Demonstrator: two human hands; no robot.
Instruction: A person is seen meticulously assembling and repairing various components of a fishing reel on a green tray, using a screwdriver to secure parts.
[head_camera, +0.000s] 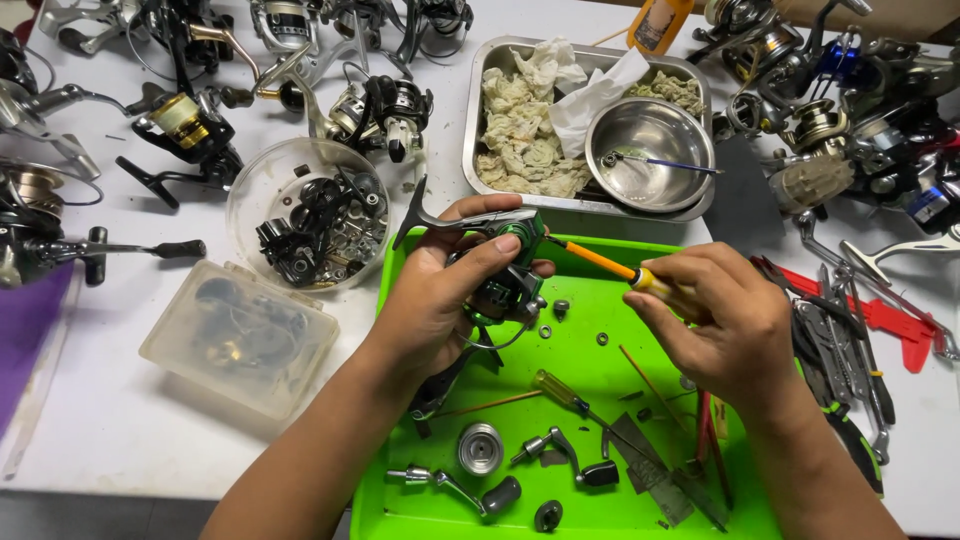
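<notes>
A person's left hand (440, 300) closes its grip around a green-and-black fishing reel body (505, 275), holding it just above the far end of a bright green tray (400, 470), while the right hand (725, 320) wraps shut on a yellow-handled screwdriver (610, 268) whose orange shaft points into the reel's side. The step in hand appears to be working a screw on the housing; the next move likely calls for a steady tip, a firm hold on the reel and care that small parts land in the tray. Below the hands lie a silver spool (480, 447), a crank handle (450, 487), a second screwdriver (565, 393) and loose washers. Beyond, on the white desk (120, 420), sit a round tub of parts (308, 213), a steel tray of rags (525, 125) with a bowl (650, 152), and many other reels.
</notes>
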